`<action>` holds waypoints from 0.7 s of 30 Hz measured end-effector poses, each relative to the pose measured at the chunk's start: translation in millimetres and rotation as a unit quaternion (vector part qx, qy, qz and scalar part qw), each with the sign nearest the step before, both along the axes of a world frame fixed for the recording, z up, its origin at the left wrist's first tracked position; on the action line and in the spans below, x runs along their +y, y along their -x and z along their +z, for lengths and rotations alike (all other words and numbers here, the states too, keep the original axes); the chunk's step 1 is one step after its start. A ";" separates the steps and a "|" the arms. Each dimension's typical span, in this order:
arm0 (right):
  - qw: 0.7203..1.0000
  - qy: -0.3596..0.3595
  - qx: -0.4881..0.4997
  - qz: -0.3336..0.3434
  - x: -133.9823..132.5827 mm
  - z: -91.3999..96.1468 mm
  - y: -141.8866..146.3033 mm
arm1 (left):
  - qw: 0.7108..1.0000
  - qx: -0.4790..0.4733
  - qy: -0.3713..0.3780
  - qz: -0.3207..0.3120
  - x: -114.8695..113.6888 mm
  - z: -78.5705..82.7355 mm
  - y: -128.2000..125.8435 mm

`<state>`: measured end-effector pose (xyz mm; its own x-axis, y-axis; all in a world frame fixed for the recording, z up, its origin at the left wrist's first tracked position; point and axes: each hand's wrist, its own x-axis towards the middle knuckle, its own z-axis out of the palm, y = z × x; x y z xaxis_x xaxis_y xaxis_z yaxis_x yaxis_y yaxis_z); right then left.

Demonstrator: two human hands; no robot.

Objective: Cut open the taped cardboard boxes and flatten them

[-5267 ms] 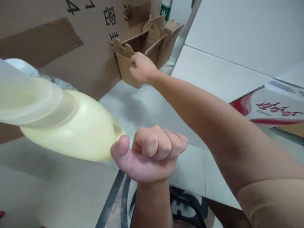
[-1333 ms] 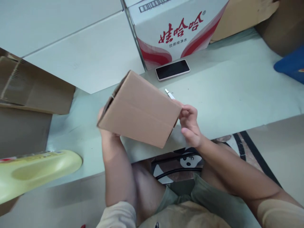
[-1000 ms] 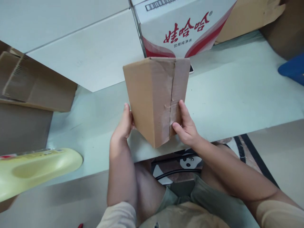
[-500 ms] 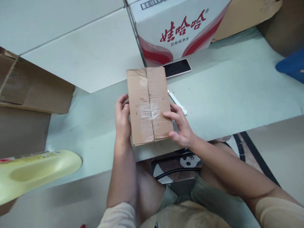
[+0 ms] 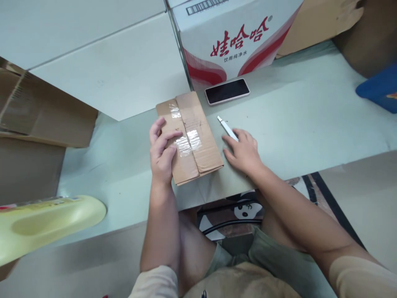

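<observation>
A small brown cardboard box (image 5: 204,151) sits tilted on the table, with clear tape strips across its middle seam. My left hand (image 5: 163,155) grips its left side, several fingers lying over the top face. To the right of the box, a white utility knife (image 5: 227,127) lies on the table with its tip toward the box. My right hand (image 5: 245,153) is over the knife's handle end, its fingers apart and partly hiding the handle. I cannot see a closed grip on the knife.
A phone (image 5: 227,91) lies behind the knife, before a white and red water carton (image 5: 235,45). White panels (image 5: 108,78) rise at back left. Larger cardboard boxes (image 5: 62,111) and a yellow plastic object (image 5: 56,223) stand left; a blue object (image 5: 378,91) is at far right.
My right hand has let go of the box and moved right to the knife. The box has turned and lowered in my left hand, uncovering the phone.
</observation>
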<state>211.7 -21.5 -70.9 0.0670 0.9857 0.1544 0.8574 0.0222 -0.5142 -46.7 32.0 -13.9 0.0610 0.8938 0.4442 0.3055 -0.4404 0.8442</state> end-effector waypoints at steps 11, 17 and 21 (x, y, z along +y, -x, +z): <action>0.963 -0.124 0.234 -0.041 15.6 3.8 14.1 | 0.998 0.029 -0.056 -0.001 -4.6 -17.6 -3.5; 0.851 -0.286 0.441 -0.017 26.4 29.4 8.3 | 0.997 0.039 -0.053 0.032 -17.8 -15.6 -23.1; 0.807 -0.310 0.502 0.017 12.7 76.0 17.8 | 0.997 0.030 -0.057 0.029 -20.7 -15.9 -29.0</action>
